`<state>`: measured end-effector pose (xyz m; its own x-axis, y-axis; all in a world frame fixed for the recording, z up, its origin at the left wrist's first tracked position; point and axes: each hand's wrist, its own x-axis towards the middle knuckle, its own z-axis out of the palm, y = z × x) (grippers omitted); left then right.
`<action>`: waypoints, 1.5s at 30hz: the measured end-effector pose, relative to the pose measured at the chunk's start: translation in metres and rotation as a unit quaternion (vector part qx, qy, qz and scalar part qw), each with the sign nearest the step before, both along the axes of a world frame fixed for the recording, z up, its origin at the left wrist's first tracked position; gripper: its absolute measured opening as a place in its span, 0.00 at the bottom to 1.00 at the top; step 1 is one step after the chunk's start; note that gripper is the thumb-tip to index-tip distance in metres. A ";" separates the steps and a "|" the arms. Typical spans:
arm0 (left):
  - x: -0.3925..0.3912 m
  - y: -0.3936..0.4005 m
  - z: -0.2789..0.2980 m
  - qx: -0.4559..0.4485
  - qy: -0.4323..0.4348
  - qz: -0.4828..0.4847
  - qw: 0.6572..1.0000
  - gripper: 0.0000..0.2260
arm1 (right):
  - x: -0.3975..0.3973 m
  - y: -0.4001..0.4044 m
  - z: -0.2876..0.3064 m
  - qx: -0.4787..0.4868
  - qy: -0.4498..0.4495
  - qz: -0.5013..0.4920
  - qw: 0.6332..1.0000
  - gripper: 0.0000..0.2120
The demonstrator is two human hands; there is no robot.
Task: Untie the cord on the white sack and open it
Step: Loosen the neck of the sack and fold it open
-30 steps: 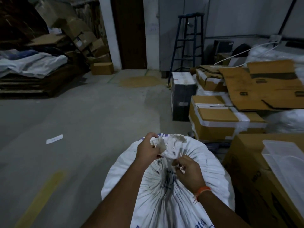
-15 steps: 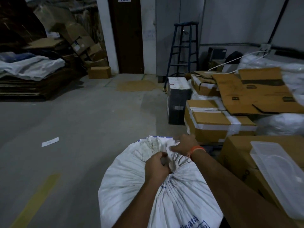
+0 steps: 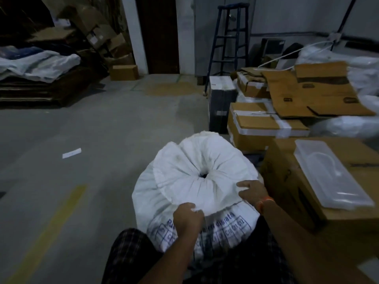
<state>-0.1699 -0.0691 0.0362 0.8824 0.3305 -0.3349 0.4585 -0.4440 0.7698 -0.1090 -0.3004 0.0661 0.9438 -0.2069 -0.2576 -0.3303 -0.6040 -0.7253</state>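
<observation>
Room: dim storeroom, one grey concrete floor (image 3: 98,130) with one yellow painted stripe (image 3: 49,228) running lower left and one white paper scrap (image 3: 71,153) lying well apart from the sack.
Far wall: one dark door (image 3: 156,33), and just right of it one blue stepladder (image 3: 230,44) standing upright.
Left side: one stack of flattened cardboard (image 3: 41,89) with pale sheeting draped on top, loose cartons heaped behind it.
Right side: cartons crowding in, at least four; one flattened cardboard sheet (image 3: 320,93) lies across the pile, one taped box (image 3: 264,128) sits below it, and one big carton (image 3: 291,181) stands just beside the sack.
Tray: one clear plastic tray (image 3: 330,175) resting on that big carton.
Sack: one white sack (image 3: 196,181), centre frame on the floor, right in front of the person's checked trousers (image 3: 131,255); its gathered top is puckered round one small dark opening (image 3: 203,174); blue print on the near side.
Cord: cannot make it out here.
Left hand: left hand (image 3: 187,218) down at the near edge of the folded-over top, fingers curled and pinching the white fabric.
Right hand: right hand (image 3: 251,191) at the right edge of the top, fingers spread and bent onto the fabric; whether they truly grip it, cannot tell; one orange band (image 3: 264,202) on the wrist.
</observation>
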 end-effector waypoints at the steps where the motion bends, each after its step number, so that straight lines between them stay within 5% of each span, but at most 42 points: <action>1: -0.007 -0.003 -0.005 0.003 0.035 -0.033 0.999 0.08 | -0.007 -0.004 -0.004 -0.005 -0.003 -0.006 1.000 0.20; 4: -0.012 -0.010 -0.015 0.000 0.164 -0.139 0.977 0.12 | -0.020 -0.018 -0.013 -0.037 -0.007 -0.015 0.999 0.19; 7: -0.003 -0.008 -0.010 -0.078 0.201 -0.186 0.959 0.15 | -0.022 -0.030 -0.020 -0.059 -0.005 -0.011 0.998 0.20; 9: 0.008 -0.003 0.010 -0.062 0.149 -0.179 0.971 0.11 | -0.018 -0.038 -0.027 -0.068 -0.003 0.000 0.998 0.20; 11: 0.026 0.009 0.025 0.009 0.008 -0.133 0.991 0.10 | -0.011 -0.045 -0.033 -0.089 0.006 0.017 0.996 0.22; 14: 0.057 0.032 0.038 0.134 -0.155 -0.039 0.978 0.08 | 0.003 -0.055 -0.041 -0.107 0.020 0.028 0.994 0.23; 20: 0.133 0.086 0.005 0.154 -0.110 -0.031 0.981 0.11 | 0.029 -0.067 -0.053 -0.128 0.036 0.030 0.991 0.22; 23: 0.159 0.098 -0.014 0.077 -0.048 -0.034 0.995 0.09 | 0.046 -0.060 -0.048 -0.157 0.062 0.010 0.986 0.10; 28: 0.173 0.101 -0.018 -0.217 0.013 -0.027 0.976 0.03 | 0.080 -0.042 -0.021 -0.193 -0.050 -0.077 0.977 0.09; 30: 0.177 0.101 -0.017 -0.319 0.019 -0.044 0.946 0.07 | 0.098 -0.039 -0.018 -0.159 -0.096 -0.049 0.981 0.17; 33: 0.184 0.105 -0.018 -0.367 -0.007 -0.092 0.926 0.15 | 0.127 -0.044 -0.036 -0.074 -0.017 0.041 0.996 0.23; 36: 0.186 0.115 -0.031 -0.097 -0.069 -0.109 0.987 0.24 | 0.134 -0.042 -0.046 -0.105 0.007 0.103 0.989 0.25; 39: 0.169 0.146 -0.049 0.238 -0.043 -0.068 0.968 0.29 | 0.135 -0.067 -0.058 -0.179 -0.030 0.010 0.983 0.22; 41: 0.151 0.173 -0.062 0.312 0.018 -0.040 0.949 0.26 | 0.125 -0.091 -0.064 -0.226 -0.007 -0.037 0.973 0.24; 45: 0.134 0.188 -0.070 0.293 0.033 -0.041 0.955 0.24 | 0.102 -0.112 -0.080 -0.251 0.021 -0.003 0.968 0.25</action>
<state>-0.0355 0.1193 -0.0337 0.8969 0.4084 -0.1693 0.4421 -0.8262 0.3491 -0.0071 -0.4127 -0.0138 0.9328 -0.3222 -0.1613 -0.3585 -0.8745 -0.3266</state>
